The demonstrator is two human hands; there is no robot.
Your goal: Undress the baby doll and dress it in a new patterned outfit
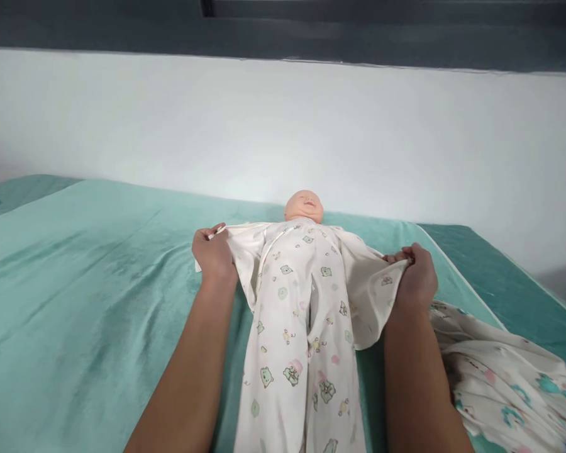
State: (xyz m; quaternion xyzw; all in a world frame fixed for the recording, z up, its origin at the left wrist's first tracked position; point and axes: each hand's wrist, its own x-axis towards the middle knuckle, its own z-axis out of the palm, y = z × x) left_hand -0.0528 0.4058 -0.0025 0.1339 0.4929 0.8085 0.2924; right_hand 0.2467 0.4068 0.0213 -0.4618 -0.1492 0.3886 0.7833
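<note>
A baby doll (304, 206) lies on its back with its head toward the wall. White baby pants (297, 333) printed with green bears are spread over its body, the legs running toward me. Beneath them a white baby shirt (370, 283) opens out to both sides. My left hand (214, 253) is closed on the shirt's left edge, pulling it outward. On the other side my right hand (416, 277) pinches the shirt's right edge and holds it stretched and lifted. The doll's arms and legs are hidden under the cloth.
A light green sheet (94, 283) with soft wrinkles covers the bed. At the lower right lies a crumpled white printed cloth (514, 384), beside my right forearm. Behind the bed stands a white wall (217, 126) with a dark band along the top.
</note>
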